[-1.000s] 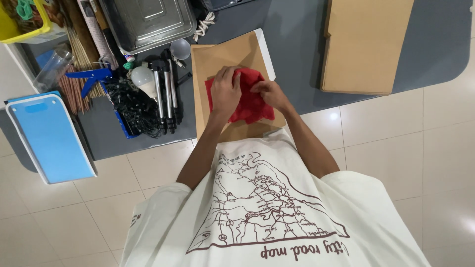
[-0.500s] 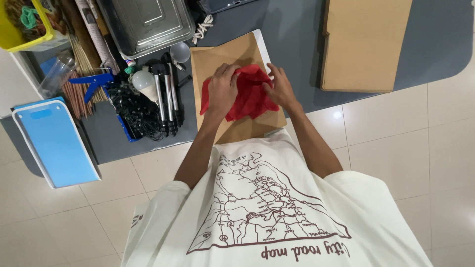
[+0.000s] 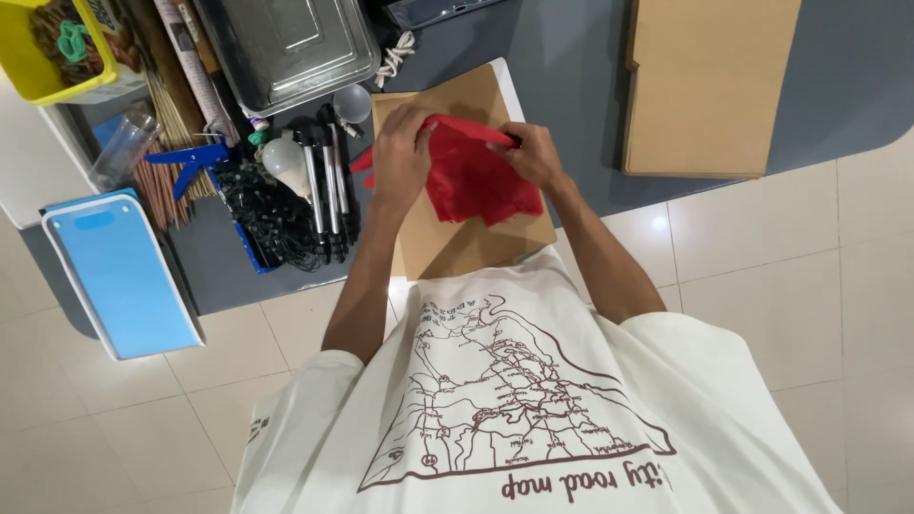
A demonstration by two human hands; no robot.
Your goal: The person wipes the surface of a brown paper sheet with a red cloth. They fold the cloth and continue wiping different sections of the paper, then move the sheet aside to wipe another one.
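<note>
A crumpled red sheet point(image 3: 476, 186) lies on a brown cardboard sheet point(image 3: 457, 249) at the near edge of a grey table point(image 3: 571, 57). My left hand point(image 3: 400, 157) grips the red sheet's left side, with a small red corner sticking out to its left. At the upper right edge, my right hand point(image 3: 533, 152) pinches the sheet and holds that edge raised off the cardboard. Both forearms reach up from my white printed shirt point(image 3: 514, 419).
A stack of brown cardboard point(image 3: 709, 86) lies to the right. Left of the hands are black-handled tools point(image 3: 324, 186), a white bulb point(image 3: 284, 160), tangled black cord point(image 3: 271, 217), a blue-handled tool point(image 3: 195, 157), a metal tin point(image 3: 295, 43), a yellow bin point(image 3: 57, 57) and a blue board point(image 3: 119, 276).
Both hands have moved apart and pulled the red sheet's top edge taut, so it is spread wider than before. The right hand now pinches the raised upper edge.
</note>
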